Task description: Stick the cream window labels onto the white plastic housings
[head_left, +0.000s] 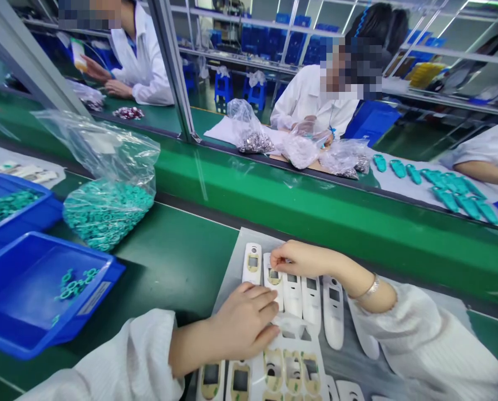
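Smooth, rounded white plastic casings (pixel 311 301) lie in a row on a grey sheet (pixel 231 275) on the green bench (pixel 177 250). The right hand (pixel 292 258) pinches the second casing (pixel 274 281) at its top edge. The left hand (pixel 242 323), fingers together, rests on the row beside a crinkled clear bag of teal rings (pixel 107 209).

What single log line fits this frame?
left hand: resting on white housings | right hand: touching top of one housing | nearby: blue bin, bag of teal rings
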Available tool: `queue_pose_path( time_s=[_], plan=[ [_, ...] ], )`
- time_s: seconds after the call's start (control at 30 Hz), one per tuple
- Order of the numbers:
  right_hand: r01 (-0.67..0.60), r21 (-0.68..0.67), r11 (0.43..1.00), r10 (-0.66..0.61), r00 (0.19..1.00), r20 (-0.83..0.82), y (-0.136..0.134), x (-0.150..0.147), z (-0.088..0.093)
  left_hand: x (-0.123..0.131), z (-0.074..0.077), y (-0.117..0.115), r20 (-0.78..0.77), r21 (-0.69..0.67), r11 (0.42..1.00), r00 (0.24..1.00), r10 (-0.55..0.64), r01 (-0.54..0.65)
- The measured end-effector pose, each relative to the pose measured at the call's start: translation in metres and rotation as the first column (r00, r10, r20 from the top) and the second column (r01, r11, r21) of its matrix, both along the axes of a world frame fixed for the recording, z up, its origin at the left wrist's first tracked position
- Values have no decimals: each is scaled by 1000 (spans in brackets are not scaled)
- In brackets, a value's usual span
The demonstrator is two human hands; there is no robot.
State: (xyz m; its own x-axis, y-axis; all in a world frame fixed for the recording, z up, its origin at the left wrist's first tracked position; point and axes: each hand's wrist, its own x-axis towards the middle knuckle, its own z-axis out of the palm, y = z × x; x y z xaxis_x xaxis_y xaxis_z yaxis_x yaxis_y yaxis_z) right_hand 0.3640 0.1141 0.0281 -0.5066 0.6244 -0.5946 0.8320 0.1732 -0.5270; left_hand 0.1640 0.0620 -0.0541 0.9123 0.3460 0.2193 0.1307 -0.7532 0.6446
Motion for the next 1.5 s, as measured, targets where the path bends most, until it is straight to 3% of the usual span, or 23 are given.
queue_pose_path(
  time_s=[0.5,0.93,1.23,1.5],
  plan=[
    [-10,-11,1000,10,1000,-19,4,0,0,1,-1,0,0,0,1000,1000,2,-2],
    [38,23,999,-37,999,-36,-2,2,-11,1,-2,1,13,14,1000,1000,2,-2],
    [68,-36,997,-71,993,-96,2,0,0,2,-3,1,11,28,1000,1000,4,-5],
    [77,-81,994,-85,991,-102,2,4,-8,1,-3,1,1,31,1000,1000,3,-3]
  ],
)
